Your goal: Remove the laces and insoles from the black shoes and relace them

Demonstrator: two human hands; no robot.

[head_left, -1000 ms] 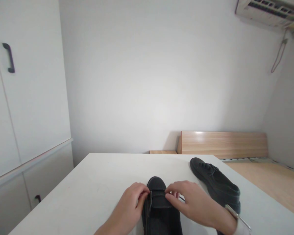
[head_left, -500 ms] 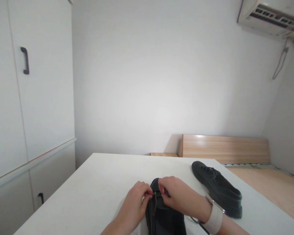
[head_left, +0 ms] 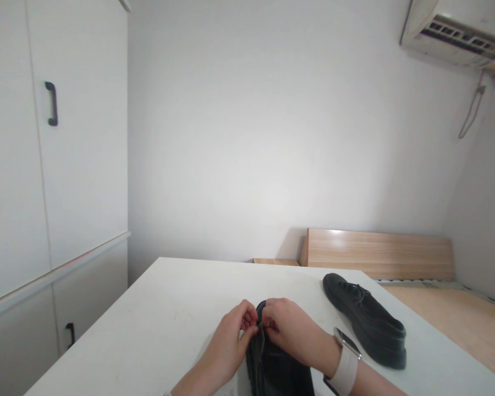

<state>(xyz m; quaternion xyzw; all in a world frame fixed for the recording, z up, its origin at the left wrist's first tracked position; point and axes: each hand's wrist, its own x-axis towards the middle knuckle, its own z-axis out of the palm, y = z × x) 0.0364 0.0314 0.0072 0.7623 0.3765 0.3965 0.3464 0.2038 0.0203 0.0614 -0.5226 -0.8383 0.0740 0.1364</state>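
Behind a white desk [head_left: 173, 308], a pale wall [head_left: 251, 137], brightest near the middle. At left, a white cabinet [head_left: 86, 165] with dark handles [head_left: 53, 104]. At right, a wood-grain headboard [head_left: 379, 253] and light-toned bed base [head_left: 449, 308], below a wall-mounted air conditioner [head_left: 457, 36] and hanging looped cord [head_left: 471, 113].

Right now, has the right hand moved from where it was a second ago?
Yes, the right hand has moved left, farther away from the laced black shoe on the white table.
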